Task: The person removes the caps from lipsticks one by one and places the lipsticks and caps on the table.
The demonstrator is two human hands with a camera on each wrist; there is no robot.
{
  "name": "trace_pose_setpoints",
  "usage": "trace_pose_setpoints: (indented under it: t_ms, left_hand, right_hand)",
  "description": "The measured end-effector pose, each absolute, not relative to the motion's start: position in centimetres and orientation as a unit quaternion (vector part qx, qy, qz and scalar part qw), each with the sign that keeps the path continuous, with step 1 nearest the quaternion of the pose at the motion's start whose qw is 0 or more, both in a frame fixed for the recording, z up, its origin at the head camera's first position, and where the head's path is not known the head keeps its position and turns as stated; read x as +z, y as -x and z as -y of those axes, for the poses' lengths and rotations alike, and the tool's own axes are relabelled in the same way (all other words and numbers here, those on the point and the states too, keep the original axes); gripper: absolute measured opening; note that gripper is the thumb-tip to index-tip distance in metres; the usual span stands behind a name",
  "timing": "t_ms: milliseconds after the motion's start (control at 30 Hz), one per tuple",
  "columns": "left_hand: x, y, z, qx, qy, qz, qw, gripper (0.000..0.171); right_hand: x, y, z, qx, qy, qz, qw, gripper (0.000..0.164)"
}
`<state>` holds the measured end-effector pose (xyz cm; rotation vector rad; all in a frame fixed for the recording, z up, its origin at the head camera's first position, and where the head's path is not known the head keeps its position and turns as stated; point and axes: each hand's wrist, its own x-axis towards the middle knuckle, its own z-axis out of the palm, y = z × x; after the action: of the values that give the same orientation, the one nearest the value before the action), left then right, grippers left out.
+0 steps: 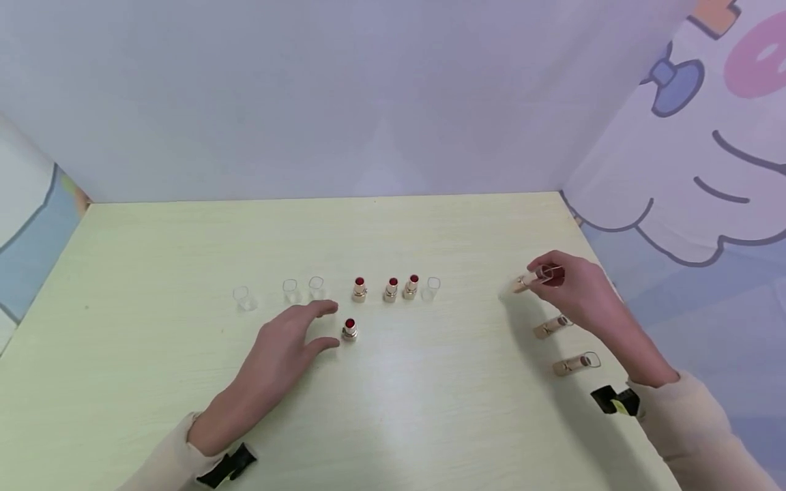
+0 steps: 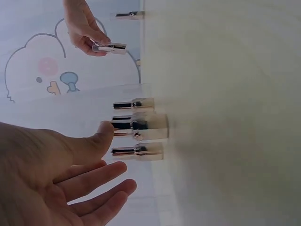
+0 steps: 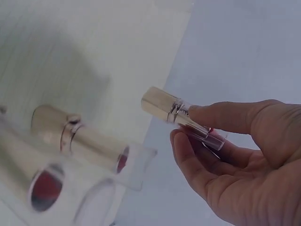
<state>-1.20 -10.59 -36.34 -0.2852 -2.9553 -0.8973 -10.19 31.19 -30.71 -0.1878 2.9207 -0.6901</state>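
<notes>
My right hand (image 1: 577,286) pinches a gold lipstick (image 3: 162,104) with a clear cap over its red end, raised above the right side of the table. In the right wrist view, thumb and fingers grip it at the cap. My left hand (image 1: 285,348) reaches over the table, thumb and fingers spread apart with nothing between them. Just right of its fingertips stands an uncapped red lipstick (image 1: 349,331), upright. Behind it three more uncapped lipsticks (image 1: 390,290) stand in a row.
Clear caps (image 1: 291,291) stand left of the row, and another clear cap (image 1: 432,288) stands at its right end. Two capped lipsticks, one nearer (image 1: 572,365) and one farther (image 1: 551,326), are below my right hand. A pale wall (image 1: 331,102) borders the table (image 1: 166,252).
</notes>
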Motion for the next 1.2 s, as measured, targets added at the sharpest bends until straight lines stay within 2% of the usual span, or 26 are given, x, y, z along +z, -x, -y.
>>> trace_pose_setpoints:
  t_ms: [100,233,333,500,933,1200]
  left_hand:
    - [-35.1,0.9,11.0,-0.282,0.103,0.950,0.080,0.052]
    - [-33.9,0.7,11.0,-0.274,0.139,0.937,0.165,0.047]
    - [-33.3,0.6,10.7,-0.279,0.172,0.925,0.193,0.046]
    - [-32.9,0.6,9.5,-0.307,0.221,0.905,0.193,0.047]
    - [-32.7,1.0,6.4,-0.346,0.285,0.880,0.156,0.051]
    - [-32.9,1.0,5.8,-0.358,0.307,0.868,0.153,0.042]
  right_hand:
    - [-29.9,9.4,-30.1,-0.253,0.075,-0.961,0.076,0.024]
    - [-29.0,8.4,-28.4,-0.310,0.089,-0.939,0.117,0.023]
    - [-28.7,7.7,-27.1,-0.362,0.090,-0.915,0.151,0.023]
    - [-28.3,6.9,-25.1,-0.419,0.108,-0.886,0.170,0.024]
    - [-27.9,5.5,-21.0,-0.497,0.192,-0.832,0.155,0.028]
    - [-28.9,4.7,-19.2,-0.535,0.225,-0.798,0.162,0.026]
